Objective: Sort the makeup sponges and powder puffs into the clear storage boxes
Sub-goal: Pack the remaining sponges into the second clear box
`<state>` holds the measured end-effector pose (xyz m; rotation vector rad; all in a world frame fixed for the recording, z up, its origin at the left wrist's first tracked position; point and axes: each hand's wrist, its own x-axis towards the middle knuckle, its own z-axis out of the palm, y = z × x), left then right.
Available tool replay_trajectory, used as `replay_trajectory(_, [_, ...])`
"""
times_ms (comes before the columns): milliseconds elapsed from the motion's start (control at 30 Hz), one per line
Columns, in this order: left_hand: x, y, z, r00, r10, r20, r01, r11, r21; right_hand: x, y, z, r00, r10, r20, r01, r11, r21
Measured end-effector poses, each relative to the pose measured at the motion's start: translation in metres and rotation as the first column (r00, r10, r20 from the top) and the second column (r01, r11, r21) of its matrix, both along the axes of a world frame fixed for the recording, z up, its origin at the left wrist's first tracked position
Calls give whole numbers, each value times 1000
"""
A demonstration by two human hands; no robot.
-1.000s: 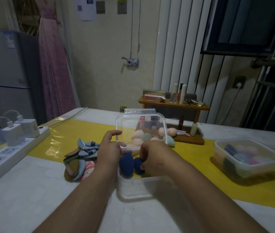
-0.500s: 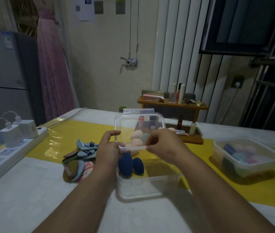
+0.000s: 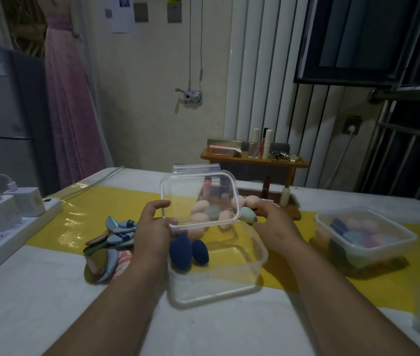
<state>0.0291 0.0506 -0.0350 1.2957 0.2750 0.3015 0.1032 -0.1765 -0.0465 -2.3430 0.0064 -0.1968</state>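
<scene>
A clear storage box (image 3: pixel 229 286) sits on the table in front of me with two navy makeup sponges (image 3: pixel 188 251) in its left end. My left hand (image 3: pixel 152 229) pinches the lower left corner of the clear lid (image 3: pixel 178 191) and holds it upright behind the box. Several pink sponges (image 3: pixel 200 208) and a grey-green one lie beyond, seen through the lid. My right hand (image 3: pixel 273 222) is past the box's right end, its loosely bent fingers next to a mint sponge (image 3: pixel 246 214) and gripping nothing that I can see. Powder puffs (image 3: pixel 111 242) are piled left of the box.
A second clear box (image 3: pixel 393 242) holding sponges and puffs stands at the right. A white power strip (image 3: pixel 11 235) with chargers lies along the left edge. A small wooden shelf (image 3: pixel 255 161) with cosmetics stands at the back of the table.
My right hand left the navy sponges in the box, passed in front of the lid and moved right to the mint sponge. My left hand still holds the lid upright.
</scene>
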Motion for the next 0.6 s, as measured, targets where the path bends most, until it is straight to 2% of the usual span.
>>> replay_trajectory(167, [-1,-1,0,1000,12,-13,-12,1000,-17,3,-1,-12,977,150,-148,-167,980,-110])
replay_trajectory(300, [0,-1,0,1000,7,-14,-7,1000,-9,5,-4,-13,994,50,-98,-81,937,-339])
replay_trajectory(367, [2,0,0,1000,10,-17,-10,1000,-8,-1,0,-11,998,26,-65,-49,924,-380])
replay_trajectory(467, [3,0,-2,1000,14,-18,-13,1000,4,-6,4,-9,997,-19,69,38,955,-293])
replay_trajectory(600, [2,0,-1,1000,17,-9,-17,1000,17,-9,3,4,966,-137,220,160,983,-91])
